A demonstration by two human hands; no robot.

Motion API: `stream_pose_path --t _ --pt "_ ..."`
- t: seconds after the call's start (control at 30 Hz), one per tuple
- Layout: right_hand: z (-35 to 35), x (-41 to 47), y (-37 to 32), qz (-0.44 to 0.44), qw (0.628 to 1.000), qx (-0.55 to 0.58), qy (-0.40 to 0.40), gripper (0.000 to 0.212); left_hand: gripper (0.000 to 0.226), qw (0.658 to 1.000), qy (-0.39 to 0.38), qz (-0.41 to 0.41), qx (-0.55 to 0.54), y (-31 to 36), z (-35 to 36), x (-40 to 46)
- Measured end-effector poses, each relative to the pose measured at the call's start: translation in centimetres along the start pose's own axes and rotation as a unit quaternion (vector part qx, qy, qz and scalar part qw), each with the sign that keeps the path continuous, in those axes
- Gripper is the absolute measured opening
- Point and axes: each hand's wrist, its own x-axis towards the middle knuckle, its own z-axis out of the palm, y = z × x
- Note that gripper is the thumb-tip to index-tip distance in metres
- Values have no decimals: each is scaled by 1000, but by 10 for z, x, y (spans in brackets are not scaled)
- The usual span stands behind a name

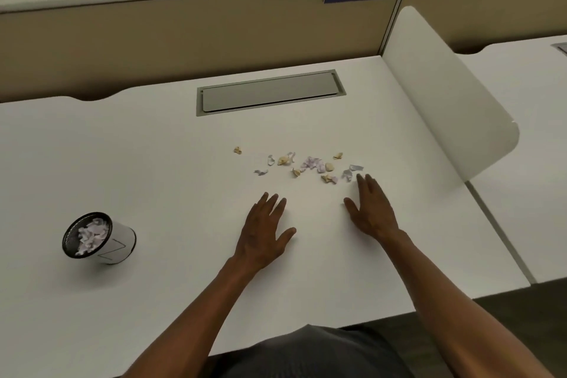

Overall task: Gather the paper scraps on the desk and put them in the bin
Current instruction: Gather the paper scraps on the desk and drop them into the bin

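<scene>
Paper scraps (310,164) strewn in a left-to-right band at frame centre on the worktop (153,163), just above both grips. Right hand (372,212) nearest, fingertips almost touching; left hand (265,228) below-left. Both flat, fingers spread, empty. Bin (98,238) far lower left.

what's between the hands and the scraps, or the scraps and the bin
Nothing visible. Both hands, left and right, lie open just short of the paper scraps. Only bare desk lies between the scraps and the bin at left.
</scene>
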Motion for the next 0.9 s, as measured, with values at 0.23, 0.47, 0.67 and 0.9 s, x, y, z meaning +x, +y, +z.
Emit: stream_pose_path --t 0.23,0.47,0.67,0.9 --pt "5 -25 -16 -137 989 36 -41 65 73 999 31 -10 28 11 0 38" --pt "-25 49 -6 -52 998 19 9 53 71 997 26 37 63 38 1 79" --pt "-11 43 -5 -159 984 -85 -4 28 53 999 13 24 36 57 3 118" --pt "-18 31 -17 -174 985 11 3 40 55 997 -47 18 60 54 16 141"
